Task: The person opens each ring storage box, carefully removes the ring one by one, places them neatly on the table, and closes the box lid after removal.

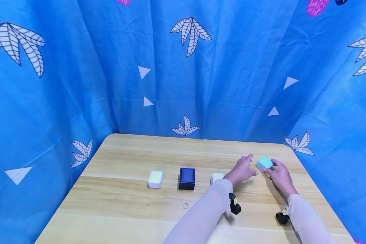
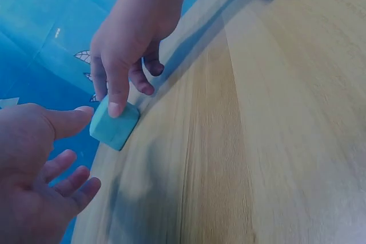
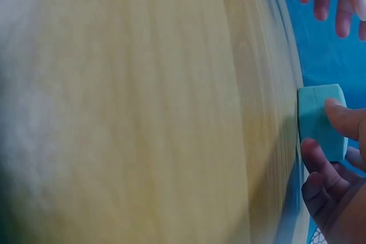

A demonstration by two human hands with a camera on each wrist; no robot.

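Observation:
Toward the table's right side, a small turquoise box with rounded corners [image 1: 264, 163] sits on the wood. My right hand [image 1: 280, 178] pinches it between thumb and fingers, the thumb on its near face in the head view. In the right wrist view the box [image 3: 321, 112] shows a thin seam near its edge. My left hand [image 1: 241, 171] is just left of the box, fingers spread and holding nothing. The left wrist view shows a small gap between the left thumb [image 2: 71, 121] and the box [image 2: 116, 127].
Left of my arms stand a white box [image 1: 155, 179] and a dark blue box [image 1: 187, 178]. Another white box [image 1: 216, 177] is partly hidden by my left sleeve. Two small rings, one [image 1: 149, 203] fainter than the other [image 1: 185, 205], lie nearer me. A blue curtain [image 1: 183, 78] surrounds the table.

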